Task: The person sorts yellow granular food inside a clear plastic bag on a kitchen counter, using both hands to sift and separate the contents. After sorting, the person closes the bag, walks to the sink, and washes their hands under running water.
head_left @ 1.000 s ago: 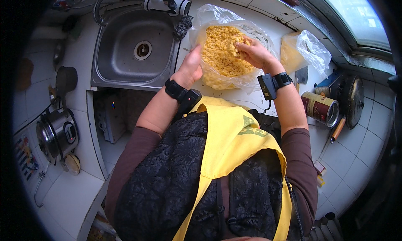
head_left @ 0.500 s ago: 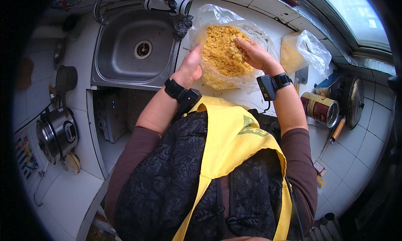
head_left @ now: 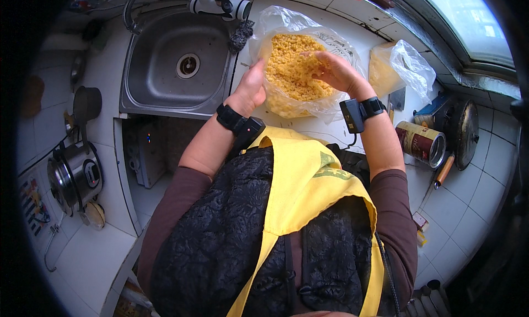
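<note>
A clear plastic bag with rolled-back edges sits on the white counter, filled with loose yellow crumbly grains. My left hand is closed on the left edge of this bag, its fingertips mostly hidden. My right hand is over the right half of the grains, fingers bent and apart among them, with a few bits at the fingertips.
The steel sink and faucet lie left. Right stand another bag, a flat blade, a large tin, a dark round pan and a wooden handle. A dark scrubber sits beside the sink.
My right hand has moved from pinching a clump of grains to looser, parted fingers among them, working slightly lower in the food. My left hand has stayed on the bag's edge.
</note>
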